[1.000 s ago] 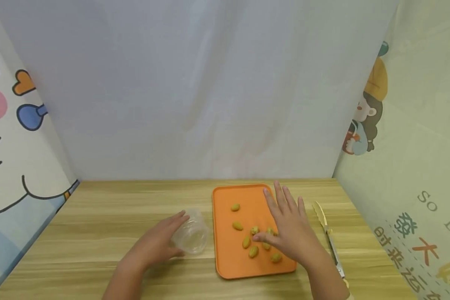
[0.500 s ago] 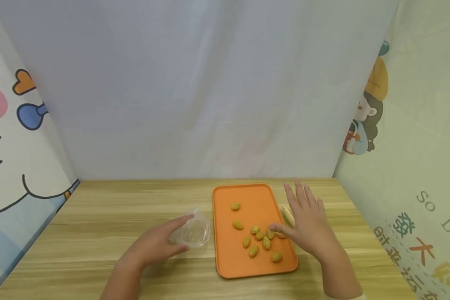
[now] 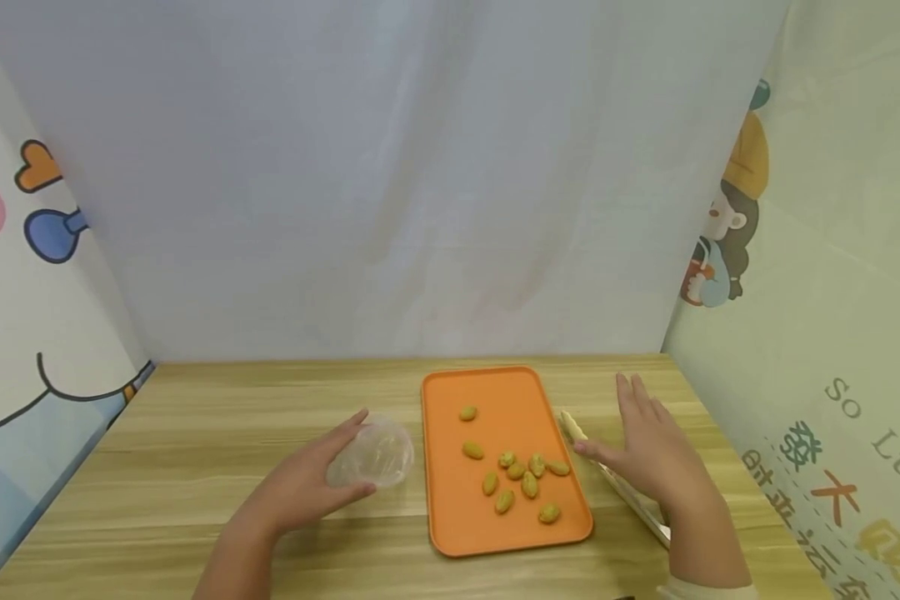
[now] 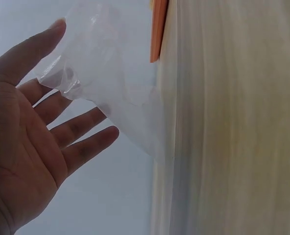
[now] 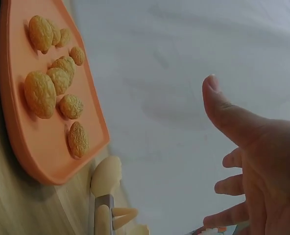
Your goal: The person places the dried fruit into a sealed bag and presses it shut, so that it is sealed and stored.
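Note:
My left hand [image 3: 303, 483] is spread beside a clear plastic bag [image 3: 382, 452], thumb and fingers apart on either side of it. In the left wrist view the crinkled bag [image 4: 98, 54] stands with its lower part on the table; whether the fingertips touch it is hard to tell. My right hand [image 3: 656, 454], fingers straight, is over the tongs [image 3: 626, 492], which have cream tips and metal arms. From the right wrist view, the right hand [image 5: 262, 166] holds nothing, and the tongs [image 5: 106, 191] lie beside the tray.
An orange tray [image 3: 480, 537] lies between the hands. It bears several wrinkled, yellow-brown oval pieces [image 3: 529, 485], mostly toward its near right. White cloth [image 3: 420, 183] hangs behind the wood-grain table [image 3: 270, 387], with printed cloths at both sides.
My right hand has moved right, away from over the tray. The tongs have shifted left and now lie close along the tray's right side. The left hand stays by the bag, whose shape has shifted slightly.

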Tool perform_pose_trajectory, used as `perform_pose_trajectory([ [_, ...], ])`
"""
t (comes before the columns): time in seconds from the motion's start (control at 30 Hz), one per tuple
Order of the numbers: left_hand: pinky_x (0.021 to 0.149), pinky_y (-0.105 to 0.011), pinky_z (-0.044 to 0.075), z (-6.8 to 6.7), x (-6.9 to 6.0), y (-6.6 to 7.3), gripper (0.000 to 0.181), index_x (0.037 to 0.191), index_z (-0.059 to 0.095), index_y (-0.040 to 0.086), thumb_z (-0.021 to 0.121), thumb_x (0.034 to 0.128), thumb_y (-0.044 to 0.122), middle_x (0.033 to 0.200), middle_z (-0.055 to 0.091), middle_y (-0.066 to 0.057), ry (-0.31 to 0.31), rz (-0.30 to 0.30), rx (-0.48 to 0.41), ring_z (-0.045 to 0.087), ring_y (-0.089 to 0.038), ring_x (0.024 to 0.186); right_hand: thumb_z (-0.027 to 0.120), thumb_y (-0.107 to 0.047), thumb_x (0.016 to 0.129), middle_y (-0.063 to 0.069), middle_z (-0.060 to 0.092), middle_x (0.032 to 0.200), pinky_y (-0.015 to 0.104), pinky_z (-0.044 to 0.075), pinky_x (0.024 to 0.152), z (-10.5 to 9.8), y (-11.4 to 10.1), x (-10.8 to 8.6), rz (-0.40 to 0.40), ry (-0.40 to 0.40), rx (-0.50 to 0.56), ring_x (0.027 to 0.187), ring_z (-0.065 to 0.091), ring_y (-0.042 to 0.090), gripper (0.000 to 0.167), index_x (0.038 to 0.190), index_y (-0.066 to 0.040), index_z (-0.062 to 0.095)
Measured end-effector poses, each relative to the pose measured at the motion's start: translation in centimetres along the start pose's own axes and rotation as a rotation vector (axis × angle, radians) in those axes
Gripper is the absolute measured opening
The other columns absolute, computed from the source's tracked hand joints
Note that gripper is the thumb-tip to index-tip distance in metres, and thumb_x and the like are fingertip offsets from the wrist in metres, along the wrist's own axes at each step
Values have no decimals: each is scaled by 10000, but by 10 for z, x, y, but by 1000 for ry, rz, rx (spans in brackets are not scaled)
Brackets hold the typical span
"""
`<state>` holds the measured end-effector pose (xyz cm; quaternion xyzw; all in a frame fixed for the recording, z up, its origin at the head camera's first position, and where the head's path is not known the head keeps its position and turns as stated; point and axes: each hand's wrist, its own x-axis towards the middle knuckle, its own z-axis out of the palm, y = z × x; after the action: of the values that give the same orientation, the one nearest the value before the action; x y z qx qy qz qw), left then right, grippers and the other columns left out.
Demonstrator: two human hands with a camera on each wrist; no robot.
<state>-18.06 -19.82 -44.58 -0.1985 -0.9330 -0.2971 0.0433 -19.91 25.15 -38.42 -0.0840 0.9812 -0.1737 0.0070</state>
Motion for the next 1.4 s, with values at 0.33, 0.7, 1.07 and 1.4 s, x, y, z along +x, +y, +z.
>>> perform_pose_trajectory([
  [0.33, 931, -464, 525, -2, -1, -1, 857, 1520, 333, 248, 725, 824, 560, 1494, 460, -84, -42, -77, -145, 572, -334, 1213, 544, -816, 771, 379, 151, 1533, 675, 331, 1019, -1, 17, 0, 180, -243, 64, 1333, 288, 591, 1325, 1504, 139, -9],
  [0.7, 960, -469, 509, -4, -1, -3, 890, 1510, 362, 260, 812, 770, 465, 1535, 399, -83, -78, -96, -302, 476, -354, 1322, 682, -659, 794, 396, 563, 1178, 543, 510, 824, 6, 33, 4, 198, -311, 10, 980, 625, 403, 1063, 1241, 268, 417],
  [1.07, 890, -411, 542, -7, -2, -4, 702, 1496, 392, 243, 712, 893, 406, 1482, 445, -75, -48, -97, -379, 567, -340, 1197, 813, -484, 747, 210, 655, 995, 501, 521, 803, 19, 54, 1, 279, -331, 169, 880, 615, 312, 820, 1197, 138, 526],
  [1.4, 965, -495, 472, -2, 0, -5, 621, 1546, 215, 241, 523, 1020, 358, 1466, 434, -182, -29, -80, -441, 429, -391, 1340, 857, -442, 704, 146, 647, 908, 451, 530, 758, 23, 60, 0, 307, -359, 155, 806, 606, 271, 784, 1121, 157, 569],
])
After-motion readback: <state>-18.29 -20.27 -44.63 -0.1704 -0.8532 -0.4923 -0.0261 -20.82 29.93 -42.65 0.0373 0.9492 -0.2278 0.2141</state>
